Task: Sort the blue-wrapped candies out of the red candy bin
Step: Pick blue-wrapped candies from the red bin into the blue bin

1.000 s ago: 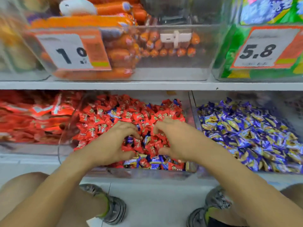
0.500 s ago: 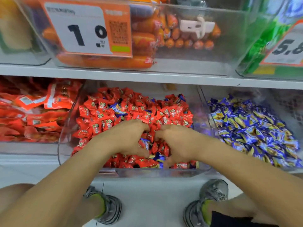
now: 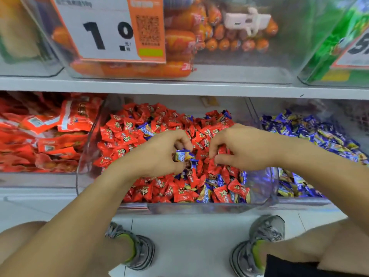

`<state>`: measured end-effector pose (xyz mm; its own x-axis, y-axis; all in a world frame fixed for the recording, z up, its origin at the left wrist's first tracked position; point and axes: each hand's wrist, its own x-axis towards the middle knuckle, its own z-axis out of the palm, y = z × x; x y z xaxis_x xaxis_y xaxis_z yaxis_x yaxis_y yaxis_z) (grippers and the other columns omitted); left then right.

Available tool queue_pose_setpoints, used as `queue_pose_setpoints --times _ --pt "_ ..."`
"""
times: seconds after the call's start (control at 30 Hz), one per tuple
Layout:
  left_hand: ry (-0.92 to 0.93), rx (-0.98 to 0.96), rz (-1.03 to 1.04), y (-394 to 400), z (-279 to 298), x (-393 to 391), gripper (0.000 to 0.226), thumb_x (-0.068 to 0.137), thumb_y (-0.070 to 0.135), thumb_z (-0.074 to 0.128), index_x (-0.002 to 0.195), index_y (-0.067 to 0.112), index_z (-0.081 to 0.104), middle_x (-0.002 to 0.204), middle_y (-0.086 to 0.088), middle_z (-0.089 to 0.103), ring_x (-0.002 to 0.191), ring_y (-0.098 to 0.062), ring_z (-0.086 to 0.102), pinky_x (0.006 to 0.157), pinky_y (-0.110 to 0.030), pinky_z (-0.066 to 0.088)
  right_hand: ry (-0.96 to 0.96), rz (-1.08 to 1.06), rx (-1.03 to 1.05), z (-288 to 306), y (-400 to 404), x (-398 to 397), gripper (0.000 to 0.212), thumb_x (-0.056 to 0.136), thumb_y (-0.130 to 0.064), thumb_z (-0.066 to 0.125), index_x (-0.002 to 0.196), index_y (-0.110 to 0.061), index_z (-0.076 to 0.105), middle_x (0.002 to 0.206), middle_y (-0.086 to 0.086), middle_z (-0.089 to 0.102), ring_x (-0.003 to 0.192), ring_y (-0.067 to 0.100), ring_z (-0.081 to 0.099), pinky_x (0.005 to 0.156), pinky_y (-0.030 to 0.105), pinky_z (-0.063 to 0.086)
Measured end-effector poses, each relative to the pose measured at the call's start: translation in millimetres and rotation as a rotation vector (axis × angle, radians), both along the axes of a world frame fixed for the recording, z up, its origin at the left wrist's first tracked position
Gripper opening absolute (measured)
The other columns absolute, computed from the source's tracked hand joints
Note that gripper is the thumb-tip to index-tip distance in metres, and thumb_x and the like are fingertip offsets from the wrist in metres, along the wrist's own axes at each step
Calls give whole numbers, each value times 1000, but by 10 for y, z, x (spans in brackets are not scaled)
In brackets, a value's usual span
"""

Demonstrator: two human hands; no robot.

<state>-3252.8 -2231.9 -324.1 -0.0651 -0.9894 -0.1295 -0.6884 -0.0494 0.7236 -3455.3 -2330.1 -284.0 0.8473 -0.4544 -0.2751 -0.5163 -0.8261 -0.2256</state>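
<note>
Head view: left hand (image 3: 159, 154) fingers curled, thumb and fingertips pinching a blue-wrapped candy (image 3: 182, 155) just above the red pile; a second blue piece (image 3: 193, 162) sits just below it, touching the palm edge. Right hand (image 3: 241, 148) fingers bent down into the red candies (image 3: 127, 136), thumb extended toward the left hand; cannot tell whether it holds anything. Both hands palm-down, knuckles up, nearly meeting over the middle of the clear bin (image 3: 199, 208). Forearms angle in from the lower corners. More blue pieces lie mixed along the bin's front wall (image 3: 205, 194) and one at mid-left (image 3: 146, 129). Bin of blue candies (image 3: 319, 136) stands just beside, to the right.
</note>
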Motion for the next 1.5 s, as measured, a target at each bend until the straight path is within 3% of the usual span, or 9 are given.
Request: queue_pose_setpoints --times 0.17,0.37,0.5,0.8,0.93,1.03,1.17,1.33,1.5 --pt "12 -18 21 6 89 9 37 72 29 85 104 36 67 105 24 63 99 13 55 75 -3 42 17 15 -39 -63 27 15 37 75 -48 78 104 -32 64 101 -14 62 97 11 56 90 37 47" --pt "150 -85 54 7 180 -4 24 68 27 87 89 20 75 82 10 75 77 -3 69 71 -17 52 63 138 -200 -263 201 103 71 61 -69 77 115 -29 52 102 -11 41 108 17 43 86 36 34" --pt "136 -163 72 47 219 51 16 77 26 79 88 16 76 79 5 75 72 -7 69 63 -11 48 35 200 -196 -414 284 141 58 62 -75 71 95 -30 54 94 -10 45 100 17 46 79 34 31" --pt "230 -168 31 146 204 93 10 93 17 64 102 21 66 88 3 68 78 -15 67 75 -26 53 121 199 -131 -370 7 166 32 82 -41 75 111 -32 65 107 -7 46 113 18 47 88 35 36" --pt "321 -59 6 135 191 -37 5 93 13 60 88 11 61 75 -1 53 68 -12 47 68 -31 40 35 101 3 -144 -188 133 27 82 -34 78 105 -31 65 102 -9 48 95 9 54 88 36 45" --pt "358 16 -37 107 191 -135 25 81 31 57 75 6 53 69 -4 45 64 -20 39 64 -38 33 -10 41 101 6 -257 105 34 78 -29 82 106 -32 63 95 -19 50 74 1 62 78 33 54" --pt "182 90 -55 60 115 -275 46 98 47 47 72 11 57 57 -1 59 49 -19 59 49 -27 45 -55 -71 197 105 -297 65 78 63 -21 93 127 -34 49 95 -19 57 63 -1 64 60 12 49" --pt "76 154 -200 -34 18 -415 14 99 23 55 103 27 67 64 29 63 49 3 56 48 -9 38 32 28 152 238 -330 -18 35 70 -23 88 97 -31 68 79 -21 66 74 -2 62 66 13 47" --pt "-69 136 -249 -193 -113 -657 18 94 24 57 98 26 75 78 14 67 60 1 57 64 -25 51 370 263 134 184 -207 -41 37 81 -6 59 100 -34 74 88 -18 70 82 -1 62 79 23 51"
